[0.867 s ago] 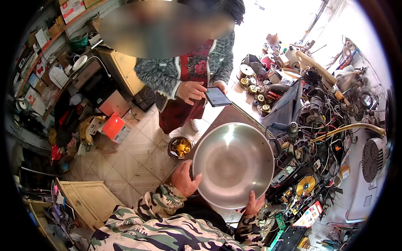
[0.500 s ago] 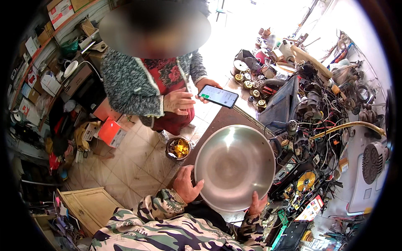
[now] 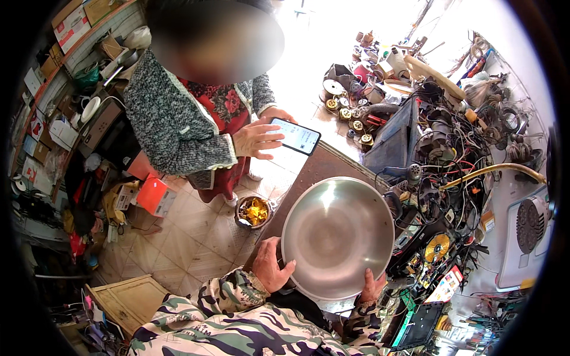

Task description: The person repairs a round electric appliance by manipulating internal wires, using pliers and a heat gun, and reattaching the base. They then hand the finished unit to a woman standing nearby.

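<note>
A wide, shallow metal wok (image 3: 338, 234) with a bare silvery inside is held between my two hands, over the near end of the brown table. My left hand (image 3: 272, 267) grips its lower left rim, thumb over the edge and the other fingers partly out of sight beneath. At the lower right rim, my right hand (image 3: 373, 286) holds on with its thumb on top; its other fingers are mostly hidden. A dark handle (image 3: 393, 204) shows at the wok's right side. Nothing lies inside the wok.
Across from me stands a person in a grey knitted jacket (image 3: 172, 113), holding a smartphone (image 3: 294, 136) and touching its screen. Cables, motors and circuit boards (image 3: 439, 246) crowd the right side. A bin (image 3: 253, 212) with yellow scraps and a wooden cabinet (image 3: 127, 302) stand on the left.
The wok and both my hands appear slightly further right in the view. The other person's fingers have come over the phone screen, and the phone has shifted left.
</note>
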A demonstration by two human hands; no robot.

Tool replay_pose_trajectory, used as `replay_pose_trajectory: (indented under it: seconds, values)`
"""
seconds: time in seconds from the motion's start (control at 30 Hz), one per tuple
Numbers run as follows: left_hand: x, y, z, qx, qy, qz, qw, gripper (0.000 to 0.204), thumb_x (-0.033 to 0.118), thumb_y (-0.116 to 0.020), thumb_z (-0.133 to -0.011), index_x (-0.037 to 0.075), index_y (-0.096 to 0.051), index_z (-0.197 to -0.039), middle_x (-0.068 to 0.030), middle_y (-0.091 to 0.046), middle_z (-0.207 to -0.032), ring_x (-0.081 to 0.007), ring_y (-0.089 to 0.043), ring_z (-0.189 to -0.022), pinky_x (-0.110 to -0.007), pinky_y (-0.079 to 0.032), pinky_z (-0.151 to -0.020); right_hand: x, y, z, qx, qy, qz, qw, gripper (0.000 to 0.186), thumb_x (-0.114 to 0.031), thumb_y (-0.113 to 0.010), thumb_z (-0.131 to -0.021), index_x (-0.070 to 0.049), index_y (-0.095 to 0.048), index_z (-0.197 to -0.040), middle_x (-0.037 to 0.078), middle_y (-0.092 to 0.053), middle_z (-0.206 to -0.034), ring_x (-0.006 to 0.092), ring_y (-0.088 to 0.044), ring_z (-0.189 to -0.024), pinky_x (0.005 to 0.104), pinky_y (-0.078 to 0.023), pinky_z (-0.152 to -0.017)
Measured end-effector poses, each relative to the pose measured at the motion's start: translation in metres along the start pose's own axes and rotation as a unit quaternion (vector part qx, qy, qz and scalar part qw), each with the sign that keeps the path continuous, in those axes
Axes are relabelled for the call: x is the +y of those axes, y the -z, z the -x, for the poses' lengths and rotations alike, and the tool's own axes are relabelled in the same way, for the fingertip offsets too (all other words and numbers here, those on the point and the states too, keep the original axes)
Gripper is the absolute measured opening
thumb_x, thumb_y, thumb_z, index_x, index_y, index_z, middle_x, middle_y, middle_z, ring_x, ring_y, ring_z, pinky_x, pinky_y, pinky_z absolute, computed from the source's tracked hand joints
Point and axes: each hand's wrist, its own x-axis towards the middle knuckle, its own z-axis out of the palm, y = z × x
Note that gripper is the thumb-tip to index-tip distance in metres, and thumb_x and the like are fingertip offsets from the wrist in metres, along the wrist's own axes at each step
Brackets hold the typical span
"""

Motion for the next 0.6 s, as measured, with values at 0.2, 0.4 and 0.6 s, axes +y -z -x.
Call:
replay_pose_trajectory:
  seconds: [0.2, 0.4, 0.6]
  values:
    - [-0.001, 0.0, -0.001, 0.0, -0.011, 0.01, 1.0, 0.071, 0.023, -0.076, -0.076, -0.004, -0.042, -0.133, -0.0258, -0.051, -0.125, -0.0419, -0.049, -0.118, -0.048, -0.041, -0.103, 0.0, 0.0, 0.0, 0.015, -0.009, 0.011, 1.0, 0.055, -0.032, -0.074, -0.089, 0.006, -0.057, -0.125, 0.014, -0.067, -0.11, 0.0229, -0.064, -0.094, 0.0351, -0.05, -0.085]
    - [-0.003, -0.001, 0.001, -0.005, -0.009, 0.013, 1.0, 0.073, 0.024, -0.076, -0.075, -0.004, -0.042, -0.133, -0.0264, -0.05, -0.126, -0.0422, -0.049, -0.119, -0.049, -0.041, -0.103, 0.005, 0.006, 0.001, 0.011, -0.015, 0.046, 0.999, 0.059, -0.036, -0.075, -0.087, 0.005, -0.057, -0.125, 0.015, -0.067, -0.109, 0.0238, -0.063, -0.094, 0.0357, -0.05, -0.085]
    - [0.0, 0.002, 0.0, 0.001, -0.011, 0.017, 1.0, 0.069, 0.024, -0.076, -0.075, -0.005, -0.046, -0.13, -0.0274, -0.051, -0.125, -0.0429, -0.05, -0.118, -0.049, -0.041, -0.103, 0.0, 0.004, 0.001, 0.014, -0.019, 0.081, 0.996, 0.057, -0.035, -0.075, -0.087, 0.004, -0.058, -0.125, 0.015, -0.067, -0.11, 0.0241, -0.062, -0.096, 0.0373, -0.049, -0.087]
